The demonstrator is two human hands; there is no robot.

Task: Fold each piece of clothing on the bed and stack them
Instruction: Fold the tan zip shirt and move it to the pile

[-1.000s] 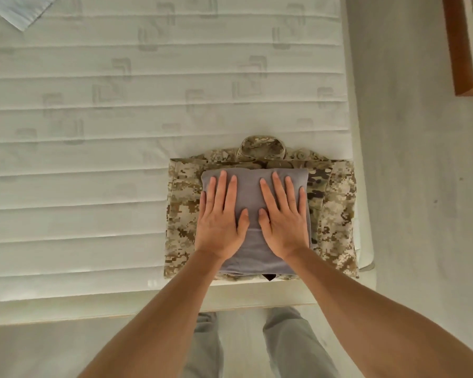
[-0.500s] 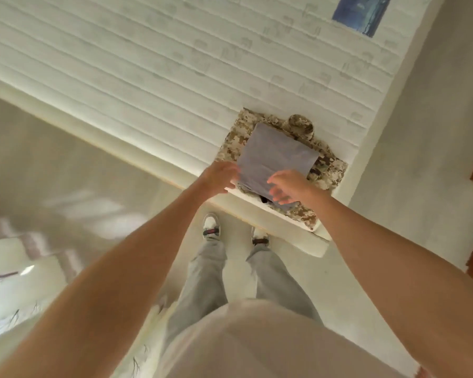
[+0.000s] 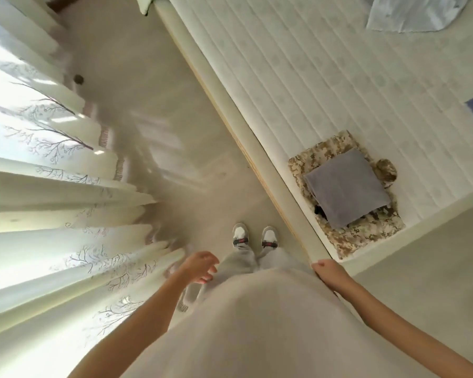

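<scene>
The fingers of the left hand [image 3: 200, 268] were loosely curled and held nothing. The right hand [image 3: 328, 274] was curled loosely too, also with nothing in it. Both hung low by the person's sides, away from the clothes. On the bed [image 3: 298, 77], the gray folded cloth [image 3: 346, 186] lay on top of the folded camo jacket [image 3: 361, 233] near the corner. A light blue cloth [image 3: 410, 12] lay unfolded far up the bed, so I think it was left to fold.
</scene>
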